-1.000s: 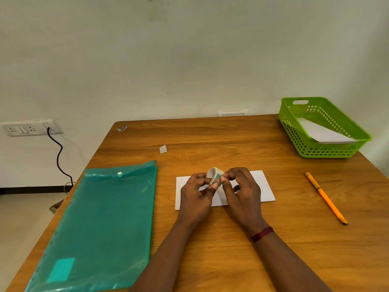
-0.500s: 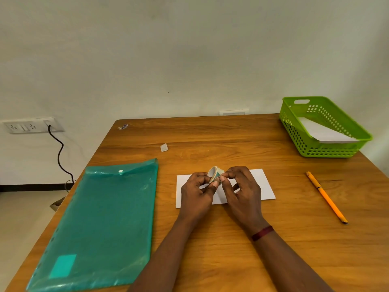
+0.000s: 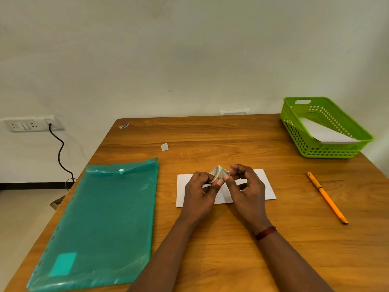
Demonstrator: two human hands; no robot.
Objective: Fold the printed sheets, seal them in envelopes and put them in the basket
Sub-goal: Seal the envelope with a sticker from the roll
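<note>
A white envelope (image 3: 267,186) lies flat on the wooden table in front of me, partly covered by both hands. My left hand (image 3: 200,192) holds a small roll of tape (image 3: 219,172) a little above the envelope. My right hand (image 3: 246,186) pinches at the roll's edge with thumb and forefinger, its other fingers curled. A green plastic basket (image 3: 303,142) stands at the back right with a white envelope (image 3: 324,133) leaning inside it.
A teal plastic document folder (image 3: 105,222) with a snap button lies on the left half of the table. An orange pencil (image 3: 326,197) lies to the right. A small scrap of tape (image 3: 164,146) sits further back. A wall socket with a black cable is at left.
Both hands stay over the envelope with the tape roll. The right fingers have shifted slightly on the roll's edge. Nothing else has moved.
</note>
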